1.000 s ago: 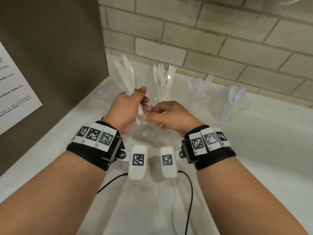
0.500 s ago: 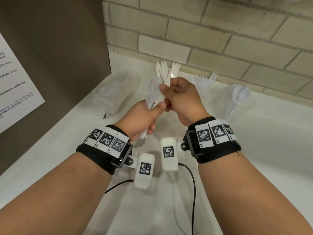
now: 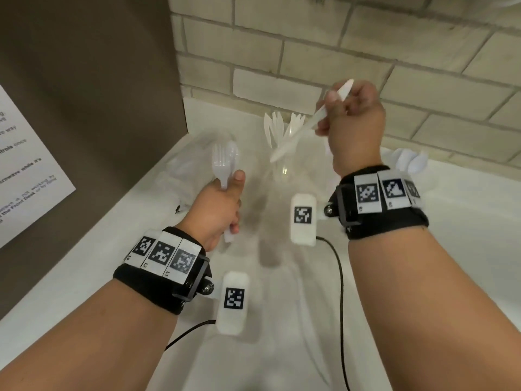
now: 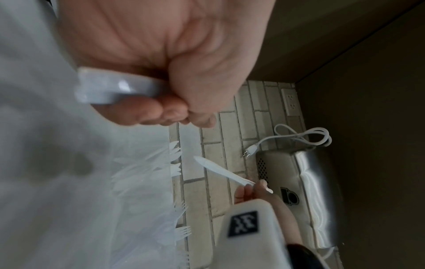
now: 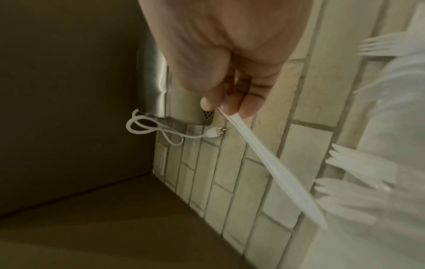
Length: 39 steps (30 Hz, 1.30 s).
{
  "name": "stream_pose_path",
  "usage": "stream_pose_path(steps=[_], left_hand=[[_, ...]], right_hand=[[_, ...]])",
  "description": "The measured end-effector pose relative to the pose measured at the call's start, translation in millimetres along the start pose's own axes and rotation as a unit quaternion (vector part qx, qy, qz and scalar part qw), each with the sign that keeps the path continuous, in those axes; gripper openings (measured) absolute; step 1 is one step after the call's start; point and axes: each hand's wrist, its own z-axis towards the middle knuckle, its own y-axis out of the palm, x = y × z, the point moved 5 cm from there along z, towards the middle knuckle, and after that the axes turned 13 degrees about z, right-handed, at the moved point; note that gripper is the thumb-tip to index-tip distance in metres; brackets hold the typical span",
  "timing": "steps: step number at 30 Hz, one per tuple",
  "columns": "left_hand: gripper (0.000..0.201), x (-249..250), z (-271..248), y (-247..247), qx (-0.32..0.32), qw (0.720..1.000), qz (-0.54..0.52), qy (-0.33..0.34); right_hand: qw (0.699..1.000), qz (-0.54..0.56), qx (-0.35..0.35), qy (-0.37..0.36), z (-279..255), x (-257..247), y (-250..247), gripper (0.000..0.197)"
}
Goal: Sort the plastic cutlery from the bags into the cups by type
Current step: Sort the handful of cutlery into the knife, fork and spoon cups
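Note:
My right hand (image 3: 342, 114) is raised in front of the brick wall and pinches a white plastic knife (image 3: 306, 124) by its handle. The blade slants down toward the clear cup of knives (image 3: 283, 165). In the right wrist view my fingertips (image 5: 245, 107) hold the knife (image 5: 273, 167) above the knives in the cup (image 5: 358, 163). My left hand (image 3: 222, 206) stays lower left and grips a fork and spoon (image 3: 225, 162), heads up. The left wrist view shows the handles (image 4: 115, 91) in my fist. A cup of spoons (image 3: 408, 162) stands at the right.
A crumpled clear plastic bag (image 3: 191, 167) lies on the white counter (image 3: 465, 249) by the brown side wall. The fork cup (image 4: 181, 233) is hidden behind my right hand in the head view. A steel appliance (image 4: 299, 172) with a loose white plug cord hangs overhead.
My right hand drew one knife out of the left hand's bundle and lifted it up and to the right. My left hand dropped lower, keeping the fork and spoon.

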Motion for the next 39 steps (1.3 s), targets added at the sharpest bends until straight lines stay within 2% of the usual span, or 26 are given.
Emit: stream_pose_path(steps=[2,5,8,11,15,17,18,21,23,25,27,30,33,36,39], left_hand=[[0.037,0,2,-2,-0.007,1.0,0.014,-0.005],[0.045,2,6,0,-0.034,0.999,0.019,-0.003],[0.045,2,9,5,-0.087,0.996,-0.004,-0.011],[0.037,2,9,10,-0.132,0.989,-0.058,-0.019],[0.032,3,12,14,-0.143,0.987,-0.063,-0.022],[0.031,4,11,17,-0.137,0.988,-0.062,-0.025],[0.03,5,11,18,-0.135,0.989,-0.061,-0.025],[0.029,7,9,21,-0.137,0.989,-0.048,-0.013],[0.027,9,8,23,-0.135,0.99,-0.043,0.0],[0.025,10,7,27,-0.127,0.991,-0.045,0.002],[0.023,12,5,32,-0.13,0.99,-0.053,0.001],[0.021,12,2,39,-0.138,0.988,-0.068,-0.008],[0.021,12,1,41,-0.117,0.991,-0.058,-0.019],[0.021,11,1,42,-0.106,0.994,-0.011,-0.01],[0.018,13,-2,47,-0.142,0.99,-0.001,-0.001]], right_hand=[[0.998,-0.028,0.023,-0.057,20,-3,3,0.02],[0.992,-0.107,0.012,-0.07,44,16,16,0.021],[0.982,-0.182,-0.028,-0.03,62,55,27,0.002],[0.974,-0.217,-0.052,0.025,72,91,30,0.013],[0.953,-0.271,-0.086,0.106,77,118,34,0.037],[0.953,-0.269,-0.071,0.119,75,116,30,0.051],[0.956,-0.267,-0.063,0.105,72,109,28,0.051],[0.967,-0.237,-0.072,0.062,49,77,24,0.027],[0.962,-0.207,-0.143,0.11,20,62,28,0.016],[0.938,-0.206,-0.222,0.169,-10,54,30,0.023],[0.93,-0.2,-0.247,0.184,-28,53,27,0.026],[0.944,-0.198,-0.214,0.151,-35,53,16,0.017],[0.96,-0.169,-0.18,0.13,-36,46,5,0.009],[0.963,-0.118,-0.199,0.142,-42,41,3,0.013],[0.961,-0.126,-0.199,0.142,-44,42,1,0.018]])
